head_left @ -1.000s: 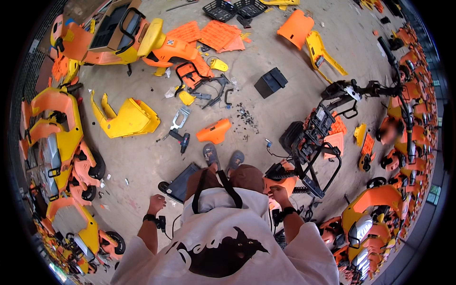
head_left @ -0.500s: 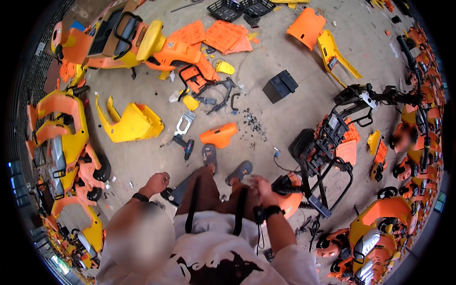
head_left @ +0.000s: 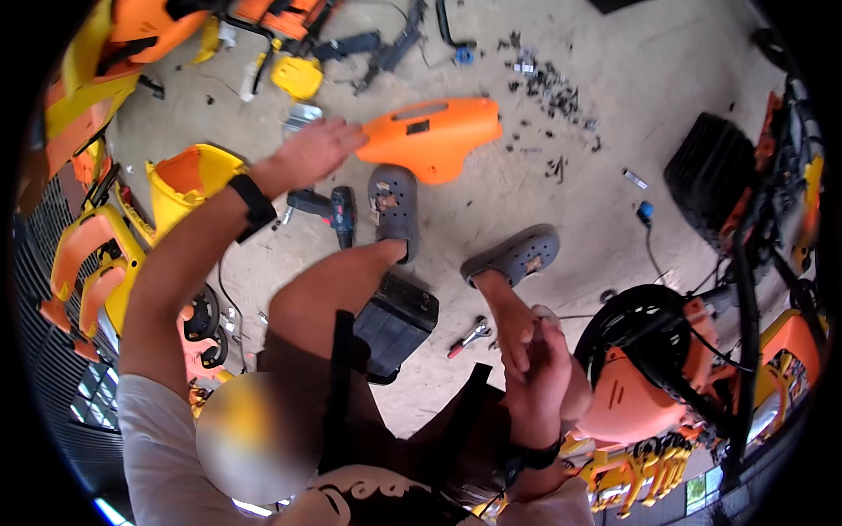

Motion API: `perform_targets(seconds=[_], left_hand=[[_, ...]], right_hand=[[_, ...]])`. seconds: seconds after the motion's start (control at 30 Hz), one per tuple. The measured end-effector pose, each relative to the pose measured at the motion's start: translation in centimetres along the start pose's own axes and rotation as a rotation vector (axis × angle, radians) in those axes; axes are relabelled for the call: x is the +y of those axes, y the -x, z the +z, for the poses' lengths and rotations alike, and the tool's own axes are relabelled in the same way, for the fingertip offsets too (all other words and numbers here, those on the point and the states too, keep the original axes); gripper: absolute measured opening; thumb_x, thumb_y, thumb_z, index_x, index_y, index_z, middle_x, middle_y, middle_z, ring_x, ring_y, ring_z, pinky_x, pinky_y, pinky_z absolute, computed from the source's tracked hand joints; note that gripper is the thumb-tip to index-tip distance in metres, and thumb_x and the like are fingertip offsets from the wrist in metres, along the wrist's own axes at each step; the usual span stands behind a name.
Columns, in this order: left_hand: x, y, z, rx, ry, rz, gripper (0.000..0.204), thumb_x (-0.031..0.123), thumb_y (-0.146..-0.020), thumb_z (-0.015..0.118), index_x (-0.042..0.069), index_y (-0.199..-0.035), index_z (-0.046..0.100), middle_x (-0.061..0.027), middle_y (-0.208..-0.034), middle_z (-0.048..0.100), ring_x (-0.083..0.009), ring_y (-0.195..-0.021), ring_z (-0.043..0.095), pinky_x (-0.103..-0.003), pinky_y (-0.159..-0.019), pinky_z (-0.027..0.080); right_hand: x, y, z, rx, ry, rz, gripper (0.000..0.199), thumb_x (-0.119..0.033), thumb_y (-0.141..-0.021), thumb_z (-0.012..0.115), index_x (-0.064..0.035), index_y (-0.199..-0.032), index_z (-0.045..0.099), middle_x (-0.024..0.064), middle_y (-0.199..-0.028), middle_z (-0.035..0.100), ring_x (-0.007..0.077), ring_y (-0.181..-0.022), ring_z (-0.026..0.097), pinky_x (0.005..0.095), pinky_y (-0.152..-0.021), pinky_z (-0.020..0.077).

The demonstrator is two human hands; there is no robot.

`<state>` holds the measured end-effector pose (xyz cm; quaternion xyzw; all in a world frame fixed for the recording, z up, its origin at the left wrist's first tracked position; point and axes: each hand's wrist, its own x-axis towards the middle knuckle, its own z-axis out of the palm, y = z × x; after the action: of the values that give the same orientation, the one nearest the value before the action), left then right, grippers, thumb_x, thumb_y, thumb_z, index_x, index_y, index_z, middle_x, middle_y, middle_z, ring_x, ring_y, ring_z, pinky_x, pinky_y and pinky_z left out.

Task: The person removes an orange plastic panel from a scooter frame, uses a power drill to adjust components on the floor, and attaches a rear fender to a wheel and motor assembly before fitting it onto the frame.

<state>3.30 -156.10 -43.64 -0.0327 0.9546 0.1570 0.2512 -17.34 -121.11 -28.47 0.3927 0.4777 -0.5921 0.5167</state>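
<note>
As concrete floor (head_left: 614,149) spreads beneath everything, stripped scooter frame (head_left: 747,351) stands at right. Orange plastic body panel (head_left: 447,145) on floor, just ahead of left clog (head_left: 392,206). Black case (head_left: 399,320) behind that clog. Left hand (head_left: 317,153) at panel's left end, fingers nearly straight, nothing grasped; contact unclear. Right hand (head_left: 537,368) by right lower leg (head_left: 500,302), fingers partly curled; cannot tell whether they hold anything. Cordless drill (head_left: 342,215) beside left clog. Small red-handled tool (head_left: 471,337) near right clog (head_left: 513,254).

Free floor (head_left: 443,215) runs between the grey shoes (head_left: 393,206), an orange panel (head_left: 452,131) blocking ahead.
</note>
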Motion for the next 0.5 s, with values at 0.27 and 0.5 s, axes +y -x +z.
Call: perform_targets(seconds=[0.27,0.5], left_hand=[[-2.6,-7.1,3.6,-0.169,0.053,0.301,0.028,0.016,-0.080,0.061,0.007,-0.106,0.056,-0.0110,-0.097,0.061,-0.0265,-0.097,0.058,-0.039,-0.083,0.045],[-1.3,-9.3,4.1,-0.034,-0.065,0.148,0.056,0.038,-0.079,0.065,0.003,-0.121,0.053,-0.0179,-0.103,0.062,-0.0323,-0.099,0.059,-0.042,-0.085,0.047]], right_hand=[[2.8,0.4,-1.6,-0.153,-0.048,-0.280,0.022,-0.015,-0.095,0.049,0.0009,-0.109,0.053,0.0110,-0.088,0.059,0.0130,-0.054,0.047,0.0228,-0.049,0.0397],[7.9,1.9,-5.6,-0.087,0.076,-0.898,0.021,-0.019,-0.091,0.050,0.0008,-0.100,0.051,0.0100,-0.066,0.053,0.0137,-0.046,0.043,0.0242,-0.043,0.0340]])
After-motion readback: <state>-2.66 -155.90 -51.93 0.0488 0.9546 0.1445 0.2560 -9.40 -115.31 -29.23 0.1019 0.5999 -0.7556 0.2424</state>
